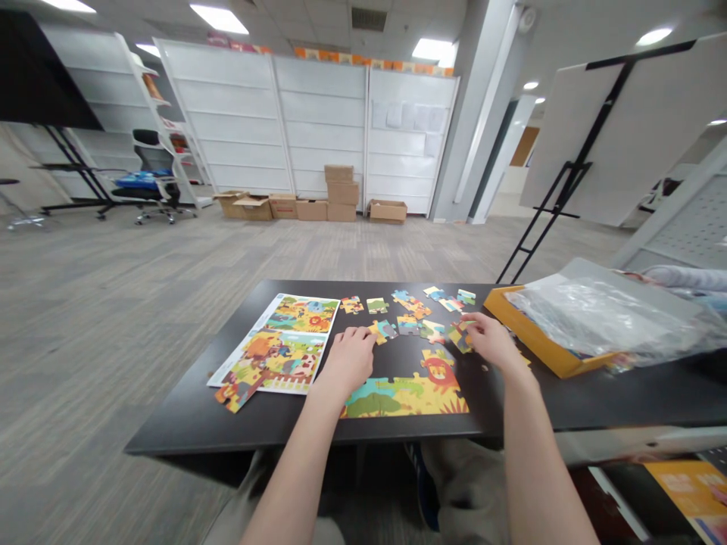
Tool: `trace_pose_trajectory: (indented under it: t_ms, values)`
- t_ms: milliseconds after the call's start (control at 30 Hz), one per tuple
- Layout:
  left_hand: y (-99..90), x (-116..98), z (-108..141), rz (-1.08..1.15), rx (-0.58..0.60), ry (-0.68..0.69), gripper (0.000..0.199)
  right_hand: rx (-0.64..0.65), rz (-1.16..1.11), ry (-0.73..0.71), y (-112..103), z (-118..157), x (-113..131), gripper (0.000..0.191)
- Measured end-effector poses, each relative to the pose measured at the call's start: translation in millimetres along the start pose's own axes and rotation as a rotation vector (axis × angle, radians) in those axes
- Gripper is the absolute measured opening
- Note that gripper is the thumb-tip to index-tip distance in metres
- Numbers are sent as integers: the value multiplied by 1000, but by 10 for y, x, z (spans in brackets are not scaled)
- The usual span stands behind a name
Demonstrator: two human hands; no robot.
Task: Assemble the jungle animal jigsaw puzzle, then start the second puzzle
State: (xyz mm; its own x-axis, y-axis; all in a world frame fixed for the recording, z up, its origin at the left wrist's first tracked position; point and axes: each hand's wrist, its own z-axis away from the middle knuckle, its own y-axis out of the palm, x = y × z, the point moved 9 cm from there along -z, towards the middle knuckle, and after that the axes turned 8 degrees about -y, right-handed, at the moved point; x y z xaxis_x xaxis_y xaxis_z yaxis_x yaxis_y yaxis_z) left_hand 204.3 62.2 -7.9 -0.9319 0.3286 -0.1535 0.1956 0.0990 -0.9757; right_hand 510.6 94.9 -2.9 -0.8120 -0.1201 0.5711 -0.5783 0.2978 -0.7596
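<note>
My left hand is closed, fingers bent down, at the left edge of a yellow and blue-grey puzzle piece. My right hand pinches a green and brown puzzle piece at its upper right edge, on the table. Between my forearms lies a joined puzzle section with a straight lower edge; a red lion rises at its right end. Several loose pieces are spread beyond it. At the left lies a printed picture sheet, partly under a joined strip of pieces.
A yellow box with clear plastic wrapping stands at the right on the black table. Beyond the table are cardboard boxes, an office chair and a board on a black stand.
</note>
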Motion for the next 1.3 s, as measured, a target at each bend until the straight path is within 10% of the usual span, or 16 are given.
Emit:
trace_pose_trajectory:
  t_ms: [467, 767, 933, 1100, 1300]
  values:
    - [-34, 49, 14, 6, -10, -25, 36, 412, -82, -6, 102, 325, -40, 20]
    - [-76, 172, 13, 43, -9, -48, 32, 381, 28, 15, 28, 364, -157, 10]
    - [-17, 208, 12, 10, 12, -48, 43, 307, 225, -67, 29, 250, 329, 16]
    - [31, 210, 41, 4, 48, -4, 53, 326, 173, -375, 474, 165, 1086, 24]
    - [-111, 411, 45, 63, 28, -60, 33, 397, 313, -438, 887, 162, 1268, 29]
